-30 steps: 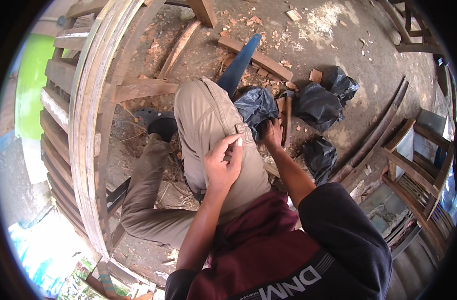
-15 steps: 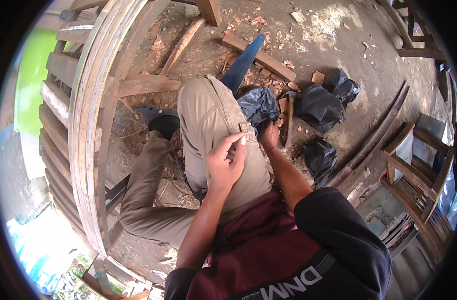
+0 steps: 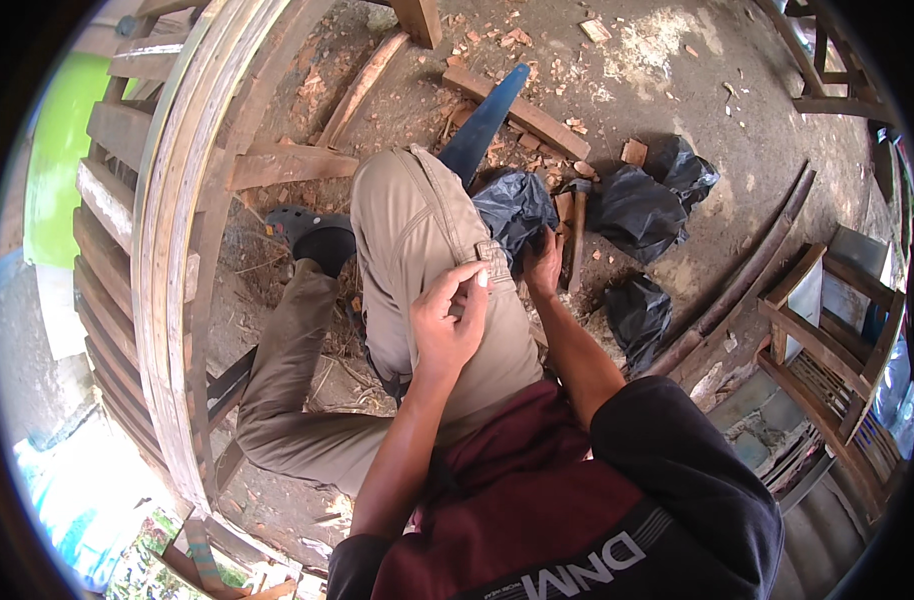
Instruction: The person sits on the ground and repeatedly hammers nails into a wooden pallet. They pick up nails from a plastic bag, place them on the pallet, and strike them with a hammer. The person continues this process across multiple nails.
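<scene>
My left hand (image 3: 450, 322) hovers over my raised thigh, its thumb and fingers pinched together. Whatever is between them is too small to make out. Beside my knee, my right hand (image 3: 544, 264) is curled at the near edge of a crumpled black plastic bag (image 3: 515, 207), and its fingertips are partly hidden there. A hammer (image 3: 577, 240) with a wooden handle lies just right of that hand. Beyond the bag, a blue handsaw blade (image 3: 487, 125) rests across a wooden batten (image 3: 547, 128).
More black plastic bags (image 3: 637, 213) lie to the right, one (image 3: 637, 320) nearer my elbow. A slatted wooden frame (image 3: 167, 250) stands close on my left. A long curved wooden strip (image 3: 742, 270) and a wooden chair (image 3: 827, 350) are at right. Wood chips litter the floor.
My right hand has drawn back slightly from the bag, and more of its fingers show. My left hand keeps its pinch with hardly any movement.
</scene>
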A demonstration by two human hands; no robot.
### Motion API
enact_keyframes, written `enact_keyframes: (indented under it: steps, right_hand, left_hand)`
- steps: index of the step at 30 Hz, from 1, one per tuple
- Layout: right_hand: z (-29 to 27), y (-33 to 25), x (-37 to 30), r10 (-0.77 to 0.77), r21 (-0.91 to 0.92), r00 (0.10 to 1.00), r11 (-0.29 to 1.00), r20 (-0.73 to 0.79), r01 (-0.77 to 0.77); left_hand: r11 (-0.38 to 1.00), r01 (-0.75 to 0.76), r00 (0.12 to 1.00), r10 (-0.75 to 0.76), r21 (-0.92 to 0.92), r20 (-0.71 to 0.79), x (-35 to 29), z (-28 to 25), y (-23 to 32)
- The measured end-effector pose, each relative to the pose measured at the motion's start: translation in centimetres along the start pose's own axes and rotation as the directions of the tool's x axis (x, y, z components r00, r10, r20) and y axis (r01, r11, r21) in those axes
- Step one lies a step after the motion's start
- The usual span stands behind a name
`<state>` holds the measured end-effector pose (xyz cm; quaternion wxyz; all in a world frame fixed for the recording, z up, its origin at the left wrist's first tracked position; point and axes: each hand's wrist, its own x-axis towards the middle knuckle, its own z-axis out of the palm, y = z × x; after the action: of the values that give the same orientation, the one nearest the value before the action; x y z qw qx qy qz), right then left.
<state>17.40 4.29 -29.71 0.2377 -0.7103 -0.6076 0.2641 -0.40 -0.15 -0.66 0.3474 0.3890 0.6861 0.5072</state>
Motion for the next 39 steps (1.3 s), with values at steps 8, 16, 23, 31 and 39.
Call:
enact_keyframes:
  steps: [8, 16, 23, 31, 39]
  right_hand:
    - [-4.2, -7.6, 9.9, 0.058, -0.005, 0.958, 0.998, 0.281, -0.059]
    - [-6.0, -6.1, 9.3, 0.199, 0.230, 0.979, 0.952, 0.041, -0.203]
    - [-2.7, -1.3, 0.7, 0.212, 0.127, 0.963, 0.964, 0.165, -0.234]
    - [-2.6, -2.9, 6.4, 0.152, 0.290, 0.978, 0.938, 0.145, -0.189]
    - [-3.7, -2.8, 11.4, -0.050, 0.035, 0.924, 0.999, 0.379, 0.040]
  left_hand:
    - [0.995, 0.103, 0.995, -0.103, -0.018, 0.014, 1.2, 0.0, 0.6]
    - [0.993, 0.117, 0.993, -0.117, 0.012, 0.008, 1.4, 0.3, 0.7]
    - [0.995, 0.094, 0.995, -0.094, -0.011, 0.013, 1.1, 0.6, 0.3]
    - [0.999, 0.041, 0.999, -0.042, 0.018, 0.003, 1.1, 0.2, 0.6]
    - [0.998, 0.009, 1.000, -0.009, 0.057, -0.008, 1.1, 0.3, 0.4]
